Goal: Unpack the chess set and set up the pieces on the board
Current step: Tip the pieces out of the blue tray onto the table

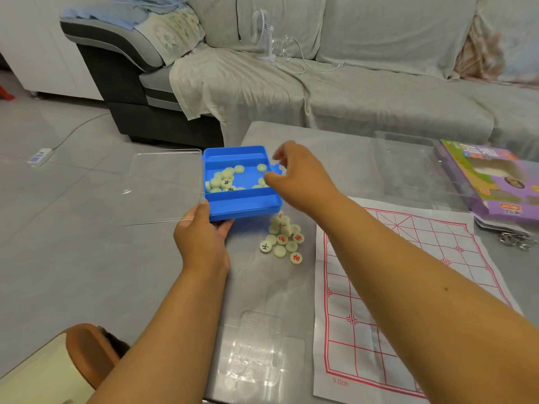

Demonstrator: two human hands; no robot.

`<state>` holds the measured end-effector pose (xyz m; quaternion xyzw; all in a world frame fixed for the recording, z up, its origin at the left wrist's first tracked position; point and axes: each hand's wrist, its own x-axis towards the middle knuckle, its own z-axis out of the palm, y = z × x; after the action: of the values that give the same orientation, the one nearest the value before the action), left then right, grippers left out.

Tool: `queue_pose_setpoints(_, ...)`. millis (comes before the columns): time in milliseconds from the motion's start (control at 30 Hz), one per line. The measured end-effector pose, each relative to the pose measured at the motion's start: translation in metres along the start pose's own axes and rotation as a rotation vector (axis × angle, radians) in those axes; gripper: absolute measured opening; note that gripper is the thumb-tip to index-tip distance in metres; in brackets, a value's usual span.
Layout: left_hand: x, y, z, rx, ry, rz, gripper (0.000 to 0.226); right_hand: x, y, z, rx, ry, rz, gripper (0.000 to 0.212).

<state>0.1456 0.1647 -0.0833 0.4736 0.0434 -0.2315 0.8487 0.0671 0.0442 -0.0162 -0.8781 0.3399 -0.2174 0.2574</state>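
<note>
Left hand [201,237]: grips the near-left corner of the blue box [242,204], held tilted above the table [335,147].
Right hand [297,176]: fingers curled at the box's right edge; whether it pinches a piece cannot be told.
Box contents: pale round pieces [223,179].
Spilled pieces [283,239]: heaped just left of the paper board [408,287].
Clear lid [163,185]: hinged open leftward.

2 bare forearms in view, no sleeves reaching the wrists or elbows. No watch, ring, bracelet or glove on the left hand [201,237] or right hand [300,179]. 1 small dark mole on the right forearm [446,288], about halfway along its upper side. Short, unpainted nails on the fingers that show. Nothing else of the body or clothing visible.
</note>
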Motion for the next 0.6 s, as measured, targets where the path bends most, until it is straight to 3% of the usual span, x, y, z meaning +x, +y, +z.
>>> queue_pose_setpoints(133, -0.004, -0.001, 0.004, 0.007, -0.071, -0.004, 0.018, 0.02, -0.009, 0.016, -0.215, -0.142, -0.147, 0.051)
queue_pose_setpoints(300, -0.006, -0.003, 0.006, 0.056, -0.14, 0.009, 0.019, 0.028, -0.015, 0.037, -0.181, -0.295, -0.165, 0.055)
queue_pose_setpoints(500, -0.012, -0.005, 0.006, 0.069, -0.16, 0.007, 0.022, 0.019, -0.017, 0.053, -0.309, -0.242, -0.239, 0.049)
queue_pose_setpoints(600, -0.013, -0.006, 0.007, 0.079, -0.163, 0.015, 0.022, 0.017, -0.016, 0.057, -0.302, -0.16, -0.167, 0.057)
